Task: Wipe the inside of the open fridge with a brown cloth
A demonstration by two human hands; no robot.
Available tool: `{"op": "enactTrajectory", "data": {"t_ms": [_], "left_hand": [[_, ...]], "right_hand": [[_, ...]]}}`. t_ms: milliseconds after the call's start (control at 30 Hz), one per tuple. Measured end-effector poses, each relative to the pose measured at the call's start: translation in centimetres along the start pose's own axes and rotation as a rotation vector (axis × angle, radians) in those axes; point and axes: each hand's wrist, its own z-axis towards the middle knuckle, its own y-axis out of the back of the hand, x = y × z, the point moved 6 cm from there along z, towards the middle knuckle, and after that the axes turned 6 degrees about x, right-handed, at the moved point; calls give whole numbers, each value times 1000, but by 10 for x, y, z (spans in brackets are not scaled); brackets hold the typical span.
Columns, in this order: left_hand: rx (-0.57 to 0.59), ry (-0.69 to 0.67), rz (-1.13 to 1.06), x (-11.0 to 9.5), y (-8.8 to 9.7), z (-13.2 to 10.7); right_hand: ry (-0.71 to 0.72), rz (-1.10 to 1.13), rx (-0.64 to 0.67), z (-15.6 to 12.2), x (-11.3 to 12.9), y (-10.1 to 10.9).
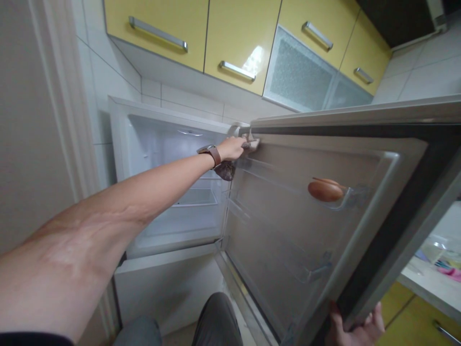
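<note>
My left hand [233,148] reaches far forward to the top inner corner of the open fridge door [378,240], near the hinge. Its fingers are closed on a cloth [252,143] pressed against that corner, and a dark part of the cloth hangs below the wrist. A brown watch sits on that wrist. My right hand [355,327] grips the door's outer edge at the bottom of the view, fingers wrapped round it. An egg [325,191] rests in the door's upper shelf. The fridge compartment [173,192] stands open with white shelves.
Yellow wall cupboards [216,33] with metal handles hang above the fridge. A white wall and door frame [54,120] close off the left. A countertop [432,278] with a bowl and coloured items lies behind the door at right. My knees show below.
</note>
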Motion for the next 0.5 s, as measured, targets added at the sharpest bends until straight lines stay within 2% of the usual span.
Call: {"op": "enactTrajectory", "data": {"t_ms": [100,267,367,500], "left_hand": [[50,-26,117,-12,3,-9],[129,-80,162,-29,5,-11],[158,-118,112,-46,6,-11],[168,-204,-22,-81,10,-14]], "right_hand": [[14,41,12,-1,3,-1],[31,73,29,-2,5,-2],[31,35,32,-1,3,-1],[55,21,31,0,-1,-1]]}}
